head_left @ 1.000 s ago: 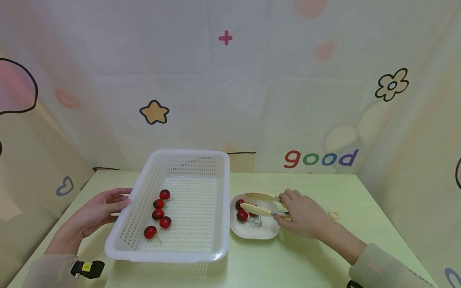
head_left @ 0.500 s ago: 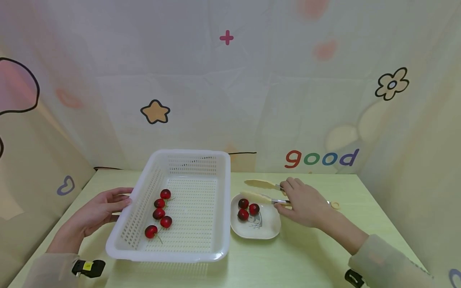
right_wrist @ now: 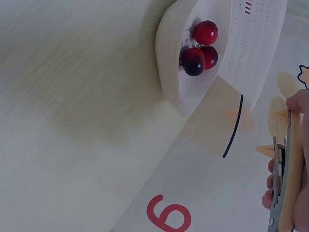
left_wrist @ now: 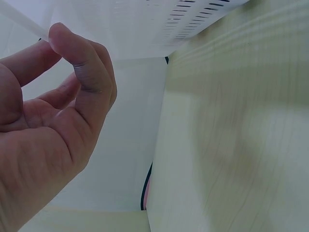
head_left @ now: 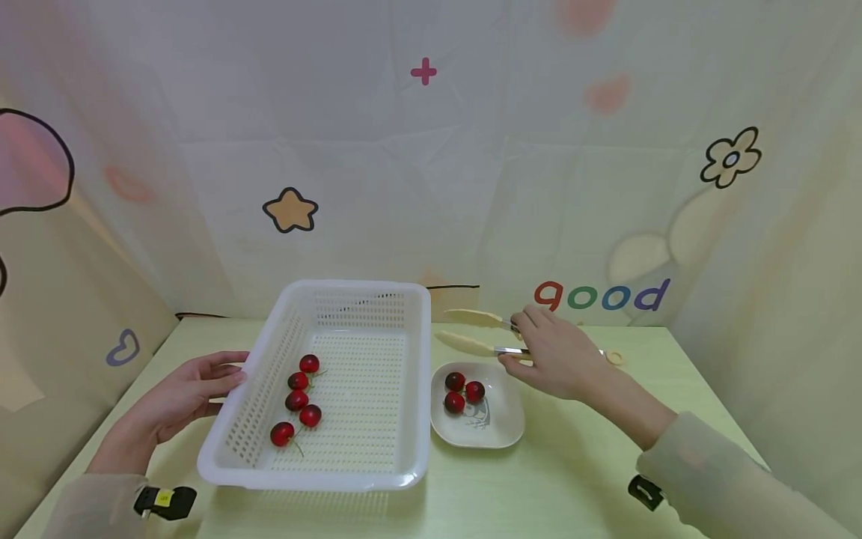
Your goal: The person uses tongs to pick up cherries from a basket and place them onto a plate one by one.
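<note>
In the head view my left hand (head_left: 182,397) pinches the left rim of a white perforated plastic basket (head_left: 316,479). The left wrist view shows thumb and finger meeting at that rim. Several dark red cherries (head_left: 296,400), some with stems, lie along the basket's left half. To its right is a small cream plate (head_left: 485,434) bearing three cherries (head_left: 474,391). My right hand (head_left: 555,355) grips cream-tipped metal tongs (head_left: 465,344) over the space behind the plate. Their tips point left, spread apart with nothing between them. In the right wrist view the tongs' metal body (right_wrist: 292,169) shows at the right edge.
Everything stands on a pale wood-grain table (head_left: 539,486). A printed cloth (head_left: 471,187) hangs as a backdrop behind it and along both sides. The basket's right wall stands right beside the plate.
My right hand has lifted the tongs up and back, away from the plate's cherries, with the tips bare. Left hand and basket stay in place.
</note>
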Motion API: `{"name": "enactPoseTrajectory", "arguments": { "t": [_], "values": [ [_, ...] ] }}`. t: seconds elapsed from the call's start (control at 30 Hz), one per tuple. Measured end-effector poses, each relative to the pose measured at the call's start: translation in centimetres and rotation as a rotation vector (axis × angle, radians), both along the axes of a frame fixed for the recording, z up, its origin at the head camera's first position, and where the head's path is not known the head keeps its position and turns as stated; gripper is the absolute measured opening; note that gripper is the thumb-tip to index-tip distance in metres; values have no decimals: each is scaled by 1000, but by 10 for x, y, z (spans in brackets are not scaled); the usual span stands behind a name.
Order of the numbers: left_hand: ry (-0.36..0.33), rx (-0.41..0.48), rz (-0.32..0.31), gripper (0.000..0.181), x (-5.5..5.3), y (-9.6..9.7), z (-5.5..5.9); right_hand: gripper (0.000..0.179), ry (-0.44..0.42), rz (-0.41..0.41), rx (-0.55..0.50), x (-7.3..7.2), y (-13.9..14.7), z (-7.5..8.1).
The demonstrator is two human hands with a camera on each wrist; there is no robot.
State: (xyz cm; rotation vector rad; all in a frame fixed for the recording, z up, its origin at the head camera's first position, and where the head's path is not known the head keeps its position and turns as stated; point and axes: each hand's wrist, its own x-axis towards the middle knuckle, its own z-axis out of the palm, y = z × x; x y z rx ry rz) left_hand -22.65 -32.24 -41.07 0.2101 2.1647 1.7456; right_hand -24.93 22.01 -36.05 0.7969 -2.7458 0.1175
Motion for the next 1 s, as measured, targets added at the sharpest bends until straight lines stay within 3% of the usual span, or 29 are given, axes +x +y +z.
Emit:
{"name": "enactPoseTrajectory", "arguments": {
  "t": [0.53, 1.0],
  "values": [
    [9, -7, -7, 65, 1, 0, 2, 49, 27, 91, 91, -10, -44, 20],
    [8, -10, -10, 66, -1, -1, -1, 50, 22, 119, 241, -31, -97, 21]
  ]
}}
